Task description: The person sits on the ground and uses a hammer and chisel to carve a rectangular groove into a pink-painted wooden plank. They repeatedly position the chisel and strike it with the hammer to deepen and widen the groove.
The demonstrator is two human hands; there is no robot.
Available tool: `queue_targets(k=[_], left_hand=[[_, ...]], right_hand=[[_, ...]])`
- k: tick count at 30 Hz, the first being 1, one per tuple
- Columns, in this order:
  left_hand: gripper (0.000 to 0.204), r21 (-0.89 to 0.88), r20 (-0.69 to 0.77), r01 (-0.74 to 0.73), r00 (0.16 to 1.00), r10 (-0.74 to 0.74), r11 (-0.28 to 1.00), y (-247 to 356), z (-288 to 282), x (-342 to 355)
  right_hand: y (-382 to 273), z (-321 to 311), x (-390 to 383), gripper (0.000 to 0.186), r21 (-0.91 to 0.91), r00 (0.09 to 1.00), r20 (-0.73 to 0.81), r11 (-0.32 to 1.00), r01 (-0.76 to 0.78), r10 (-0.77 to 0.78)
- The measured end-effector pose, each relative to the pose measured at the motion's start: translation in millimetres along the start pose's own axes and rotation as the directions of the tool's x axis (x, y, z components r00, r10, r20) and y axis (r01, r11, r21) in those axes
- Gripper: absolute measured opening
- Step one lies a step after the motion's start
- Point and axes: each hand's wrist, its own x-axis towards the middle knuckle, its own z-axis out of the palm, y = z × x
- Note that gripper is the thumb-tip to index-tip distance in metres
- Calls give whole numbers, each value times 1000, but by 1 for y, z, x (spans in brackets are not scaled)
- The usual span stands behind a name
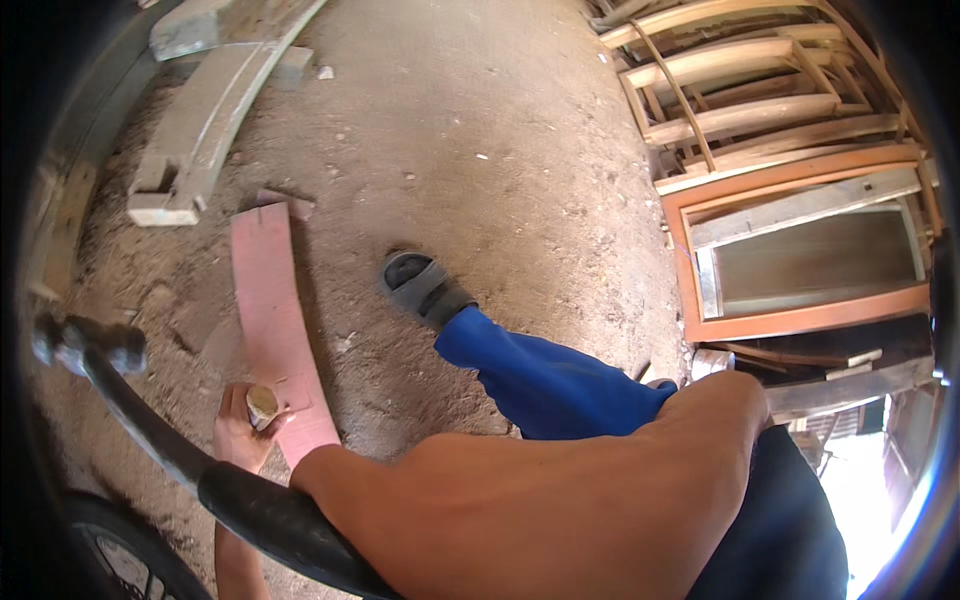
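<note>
My left hand (pixel 241 428) is closed around an upright chisel (pixel 262 402); only its round, pale wooden handle end shows, and the blade is hidden. It stands at the near end of a long pink-toned wooden board (pixel 266 290) lying on the ground. Large and close in the foreground, my right hand (pixel 520 500) is closed on the black grip of a hammer (pixel 145 410). The dark metal hammer head (pixel 90 345) hangs out at the far left, apart from the chisel. Most of the right fingers are out of sight.
A grey sandalled foot (pixel 425 288) and blue trouser leg (pixel 550 375) are right of the board. A notched timber (pixel 205 140) lies at upper left. Wooden frames (pixel 740 90) and an orange-brown window frame (pixel 810 322) lean at right. A spoked wheel (pixel 120 520) stands at lower left.
</note>
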Motion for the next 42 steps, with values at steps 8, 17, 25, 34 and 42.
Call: queue_targets(k=[8,17,25,34,42], left_hand=[[11,-523,-279,116,913,-298,845,3,-70,-51],[23,-661,-728,-331,500,-469,673,107,-78,-51],[21,-435,-884,-528,402,-237,729,81,-2,-78],[17,-308,-905,-571,422,-50,761,111,39,-90],[19,-399,-736,-562,668,112,725,121,30,-83]], right_hand=[[-4,33,-23,65,22,919,-250,947,320,-305],[16,45,-47,51,533,858,-368,837,-121,359],[47,33,-46,37,470,758,-463,852,-231,460],[46,32,-19,37,430,787,-444,873,-232,428],[53,39,-15,34,394,792,-337,840,-373,510]])
